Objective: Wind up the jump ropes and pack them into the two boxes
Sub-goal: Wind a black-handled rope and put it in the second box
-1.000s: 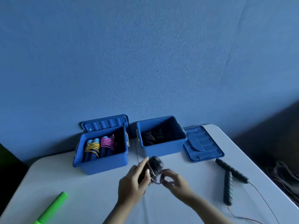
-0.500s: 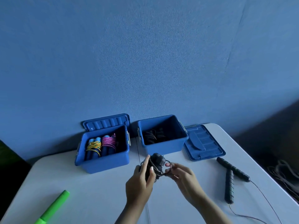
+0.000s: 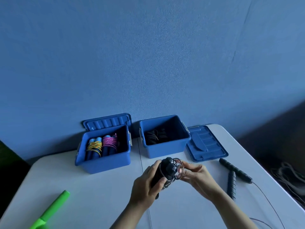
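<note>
— Both hands are kept above the table (image 3: 102,200): the handles (image 3: 162,173) are gripped together by the left hand (image 3: 146,184), so that the coils are not lost.

— And the right hand (image 3: 196,175)?

— The cord (image 3: 179,169) is pinched by it, probably to tighten the last loops. The right box (image 3: 165,150), just behind, is left open for this rope; another rope (image 3: 234,172) is still lying unwound.

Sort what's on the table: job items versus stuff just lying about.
Job: black rope being wound by left hand and right hand; left box; right box; unwound rope.
Lying about: green stick; loose lid.
</note>
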### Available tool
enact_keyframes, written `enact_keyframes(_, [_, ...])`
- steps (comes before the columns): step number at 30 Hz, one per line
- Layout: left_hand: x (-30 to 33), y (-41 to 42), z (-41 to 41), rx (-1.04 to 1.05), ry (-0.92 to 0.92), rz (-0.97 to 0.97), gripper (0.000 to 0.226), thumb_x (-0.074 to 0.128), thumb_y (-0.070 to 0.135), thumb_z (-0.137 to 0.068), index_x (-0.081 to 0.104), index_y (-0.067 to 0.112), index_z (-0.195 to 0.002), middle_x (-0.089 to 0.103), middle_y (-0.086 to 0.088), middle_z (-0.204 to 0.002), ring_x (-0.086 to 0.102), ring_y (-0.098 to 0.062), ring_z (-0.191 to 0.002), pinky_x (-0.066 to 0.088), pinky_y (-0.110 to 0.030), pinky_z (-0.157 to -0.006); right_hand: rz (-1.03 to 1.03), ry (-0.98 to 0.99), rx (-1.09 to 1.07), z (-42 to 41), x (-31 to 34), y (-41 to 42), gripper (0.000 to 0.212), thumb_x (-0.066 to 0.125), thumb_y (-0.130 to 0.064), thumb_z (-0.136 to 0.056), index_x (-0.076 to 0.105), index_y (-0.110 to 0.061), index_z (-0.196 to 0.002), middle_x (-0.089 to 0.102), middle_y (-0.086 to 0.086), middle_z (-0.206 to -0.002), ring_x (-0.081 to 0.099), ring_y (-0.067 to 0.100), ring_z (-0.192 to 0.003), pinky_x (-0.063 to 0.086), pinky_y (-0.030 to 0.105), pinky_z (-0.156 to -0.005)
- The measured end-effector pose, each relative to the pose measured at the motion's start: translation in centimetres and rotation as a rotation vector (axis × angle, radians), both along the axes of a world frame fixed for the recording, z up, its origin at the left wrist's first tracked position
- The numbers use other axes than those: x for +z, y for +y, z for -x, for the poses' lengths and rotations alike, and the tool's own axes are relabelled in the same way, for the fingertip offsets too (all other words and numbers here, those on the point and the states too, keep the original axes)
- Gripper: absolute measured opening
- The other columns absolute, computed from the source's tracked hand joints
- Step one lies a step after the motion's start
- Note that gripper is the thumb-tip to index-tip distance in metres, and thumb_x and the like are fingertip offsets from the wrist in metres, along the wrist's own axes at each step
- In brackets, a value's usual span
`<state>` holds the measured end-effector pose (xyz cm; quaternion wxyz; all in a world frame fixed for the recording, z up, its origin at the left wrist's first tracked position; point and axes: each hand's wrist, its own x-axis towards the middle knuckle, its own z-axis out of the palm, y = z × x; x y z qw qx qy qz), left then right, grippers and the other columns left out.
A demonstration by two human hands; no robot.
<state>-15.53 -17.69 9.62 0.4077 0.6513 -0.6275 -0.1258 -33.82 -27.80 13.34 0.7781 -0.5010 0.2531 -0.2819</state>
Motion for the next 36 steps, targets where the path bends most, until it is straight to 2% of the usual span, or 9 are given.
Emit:
enact_keyframes(3, [0.0, 0.1, -0.3, -0.087, -0.121, -0.005, 0.06, 0.034, 0.073, -0.086, 0.03, 0.044, -0.138, 0.061, 0.013, -0.117, 0.064, -0.006, -0.079, 0.056, -0.028, -0.066, -0.046, 0.043, 0.006, 0.4, 0.6, -0.5, 0.078, 0.088, -0.033, -0.055, 0.058, -0.018, -0.126, 0.061, 0.008, -0.089, 0.063, 0.024, -0.087, 0.052, 0.042, -0.089])
enact_keyframes(7, [-0.3, 0.1, -0.8, -0.091, -0.245, -0.035, 0.056, 0.04, 0.07, -0.087, 0.038, 0.04, -0.135, 0.062, 0.013, -0.095, 0.062, -0.007, -0.069, 0.053, -0.026, -0.052, 0.322, 0.437, 0.012, 0.3, 1.1, -0.4, 0.058, 0.086, -0.028, -0.06, 0.068, -0.019, -0.114, 0.063, 0.005, -0.101, 0.068, 0.019, -0.094, 0.053, 0.039, -0.09])
enact_keyframes(13, [-0.8, 0.2, -0.3, -0.011, -0.227, -0.081, 0.056, 0.038, 0.074, -0.085, 0.037, 0.045, -0.133, 0.059, 0.013, -0.086, 0.061, -0.007, -0.06, 0.052, -0.027, -0.051, 0.618, 0.635, 0.097, 0.7, -0.6, -0.2, 0.065, 0.082, -0.028, -0.067, 0.052, -0.05, -0.12, 0.054, -0.008, -0.101, 0.056, -0.001, -0.096, 0.054, 0.026, -0.083])
enact_keyframes(18, [-0.3, 0.3, 0.7, 0.017, -0.155, -0.114, 0.061, 0.029, 0.08, -0.083, 0.025, 0.05, -0.135, 0.061, 0.013, -0.097, 0.064, -0.006, -0.071, 0.054, -0.028, -0.063, 0.47, 0.428, 0.035, -0.4, -0.3, 1.5, 0.058, 0.067, -0.012, -0.069, 0.058, -0.034, -0.122, 0.055, -0.001, -0.105, 0.058, 0.01, -0.094, 0.055, 0.032, -0.083])
enact_keyframes(21, [0.3, 0.2, 1.3, 0.021, -0.103, -0.126, 0.059, 0.029, 0.08, -0.081, 0.022, 0.053, -0.133, 0.061, 0.015, -0.106, 0.065, -0.005, -0.076, 0.054, -0.027, -0.068, 0.437, 0.369, -0.056, -1.4, -0.2, 2.6, 0.058, 0.057, -0.017, -0.063, 0.052, -0.028, -0.12, 0.06, 0.0, -0.093, 0.061, 0.014, -0.077, 0.055, 0.035, -0.071])
enact_keyframes(23, [0.7, 0.1, 1.4, 0.018, -0.074, -0.132, 0.059, 0.029, 0.081, -0.08, 0.021, 0.056, -0.133, 0.061, 0.018, -0.109, 0.065, -0.005, -0.075, 0.053, -0.025, -0.069, 0.369, 0.321, -0.072, -1.8, 0.0, 3.0, 0.056, 0.058, -0.016, -0.061, 0.05, -0.024, -0.116, 0.061, 0.01, -0.084, 0.061, 0.02, -0.065, 0.054, 0.034, -0.064])
enact_keyframes(28, [1.3, 0.0, 1.7, -0.035, -0.071, -0.174, 0.049, 0.015, 0.07, -0.084, 0.007, 0.072, -0.132, 0.055, 0.015, -0.104, 0.062, -0.004, -0.078, 0.051, -0.024, -0.074, 0.364, 0.345, -0.051, -1.7, 0.1, 1.4, 0.053, 0.064, -0.007, -0.059, 0.056, -0.023, -0.11, 0.064, 0.019, -0.089, 0.061, 0.026, -0.067, 0.054, 0.045, -0.065])
enact_keyframes(33, [2.4, -0.6, 2.8, 0.066, 0.075, -0.27, 0.046, 0.014, 0.078, -0.073, 0.015, 0.08, -0.118, 0.049, 0.04, -0.103, 0.044, 0.029, -0.087, 0.032, 0.001, -0.074, 0.362, 0.394, -0.07, -2.0, 0.4, 0.8, 0.046, 0.067, -0.021, -0.054, 0.06, -0.024, -0.1, 0.06, 0.009, -0.097, 0.061, 0.017, -0.074, 0.053, 0.03, -0.064])
enact_keyframes(36, [3.1, -1.1, 3.1, 0.077, 0.135, -0.339, 0.051, 0.015, 0.081, -0.07, 0.022, 0.074, -0.12, 0.055, 0.039, -0.107, 0.05, 0.021, -0.091, 0.037, -0.005, -0.079, 0.404, 0.421, -0.118, -1.9, 0.3, 0.8, 0.049, 0.066, -0.03, -0.049, 0.062, -0.025, -0.098, 0.053, -0.001, -0.103, 0.059, 0.011, -0.084, 0.051, 0.022, -0.068])
